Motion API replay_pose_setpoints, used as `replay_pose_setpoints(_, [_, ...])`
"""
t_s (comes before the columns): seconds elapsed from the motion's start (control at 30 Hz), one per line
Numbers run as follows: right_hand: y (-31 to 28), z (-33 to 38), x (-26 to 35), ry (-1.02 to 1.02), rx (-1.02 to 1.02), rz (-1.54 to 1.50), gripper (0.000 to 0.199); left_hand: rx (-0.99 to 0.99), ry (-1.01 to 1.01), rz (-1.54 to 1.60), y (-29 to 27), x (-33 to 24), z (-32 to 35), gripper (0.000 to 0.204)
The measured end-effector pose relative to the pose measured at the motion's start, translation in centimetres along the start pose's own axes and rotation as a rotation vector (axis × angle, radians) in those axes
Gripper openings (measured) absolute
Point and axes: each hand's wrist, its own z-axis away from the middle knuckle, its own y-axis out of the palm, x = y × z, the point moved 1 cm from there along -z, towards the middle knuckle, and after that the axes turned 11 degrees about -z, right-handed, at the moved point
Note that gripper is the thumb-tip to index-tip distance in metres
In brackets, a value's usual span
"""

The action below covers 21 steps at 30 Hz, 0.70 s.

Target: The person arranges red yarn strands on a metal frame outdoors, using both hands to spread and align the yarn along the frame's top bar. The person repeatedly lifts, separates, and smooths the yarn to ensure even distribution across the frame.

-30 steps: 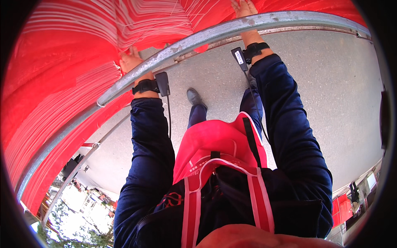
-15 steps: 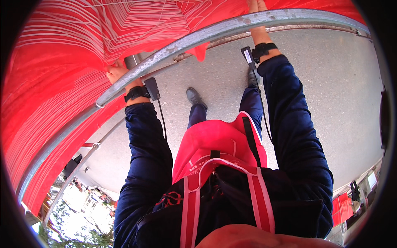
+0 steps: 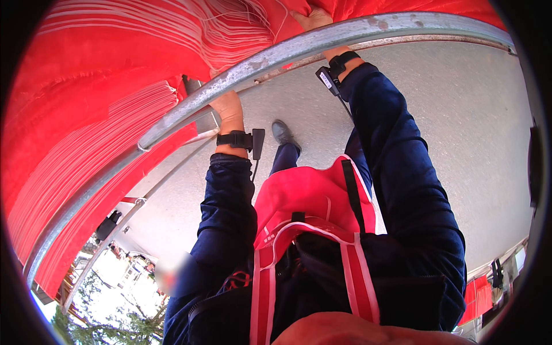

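A large stack of red cloth [image 3: 80,75] with many pale layered edges hangs over a curved grey metal rail frame. My left hand [image 3: 229,108] reaches up to the rail [image 3: 253,64] below the cloth's bunched folds; the rail hides most of its fingers, and a fingertip seems to show against the cloth above. Beyond the rail, my right hand [image 3: 315,20] grips the red cloth near the top of the view, its thumb side pointing left. Black straps with small black boxes sit on both wrists.
A second, thinner metal bar [image 3: 109,236] runs below the rail on the left. Grey pavement [image 3: 448,115] lies under me, with my shoe [image 3: 283,133] on it. I wear a red apron [image 3: 299,195]. Red cloth [image 3: 476,299] and other items stand at the lower right.
My left hand has moved right along the rail, away from the layered edges. My right hand has shifted left, drawing the cloth's folds; the hanging red corner between the hands has risen out of sight.
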Motion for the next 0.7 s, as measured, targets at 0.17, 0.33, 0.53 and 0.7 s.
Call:
replay_pose_setpoints(0.17, [2.3,1.5,0.6,0.121,0.099,-0.273,0.062,0.015,0.027,0.078,0.0,-0.2,0.0,0.019])
replay_pose_setpoints(0.33, [5.9,1.4,-2.2,0.388,0.192,-0.974,0.046,0.198,0.089,-0.001,-0.2,2.1,-1.0,0.015])
replay_pose_setpoints(0.53, [6.8,0.8,-4.9,0.439,-0.182,-1.586,0.047,0.482,0.646,-0.664,-1.1,4.3,-3.6,0.03])
replay_pose_setpoints(0.7, [2.1,-0.1,-7.4,0.299,-0.425,-1.604,0.043,0.452,-0.024,-0.551,-1.9,8.7,-5.1,0.043])
